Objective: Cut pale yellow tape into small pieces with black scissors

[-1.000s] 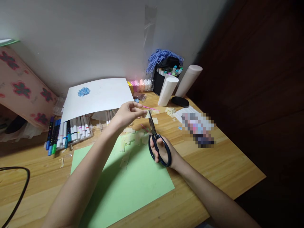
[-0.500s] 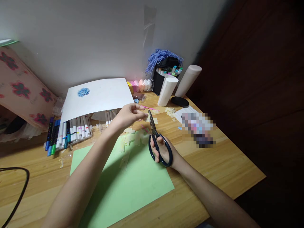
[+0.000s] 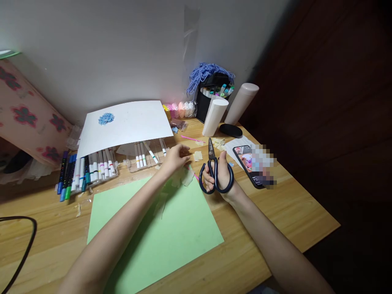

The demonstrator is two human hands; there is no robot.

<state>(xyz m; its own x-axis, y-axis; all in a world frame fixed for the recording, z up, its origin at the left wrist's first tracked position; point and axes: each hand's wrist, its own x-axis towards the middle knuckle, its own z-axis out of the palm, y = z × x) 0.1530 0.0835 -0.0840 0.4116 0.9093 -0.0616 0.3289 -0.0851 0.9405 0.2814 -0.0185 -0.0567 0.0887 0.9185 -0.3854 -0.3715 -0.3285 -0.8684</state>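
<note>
My right hand (image 3: 225,177) holds black-handled scissors (image 3: 211,151) by their loops, the blades pointing up and away and nearly together. My left hand (image 3: 177,157) hovers over the far edge of a green sheet of paper (image 3: 183,228), its thumb and fingers bent and apart, with nothing visible between them. Under and beside that hand lie several pale yellow paper scraps (image 3: 187,178), partly hidden by it. A single pale yellow piece (image 3: 198,155) rests on the wood between my two hands. Beyond it is a thin pink stick (image 3: 191,139).
White-barrelled markers (image 3: 141,155) lie in clear trays at left, partly beneath a white sheet (image 3: 131,122) bearing a blue textured patch (image 3: 106,119). Behind stand a white cylinder (image 3: 216,116) and a black marker case (image 3: 203,106) topped with blue yarn (image 3: 203,75). A phone (image 3: 246,161) lies right.
My left hand has moved down toward the scraps, and the pale piece at its fingertips no longer shows. My right hand has drawn the scissors to the right, away from the left hand.
</note>
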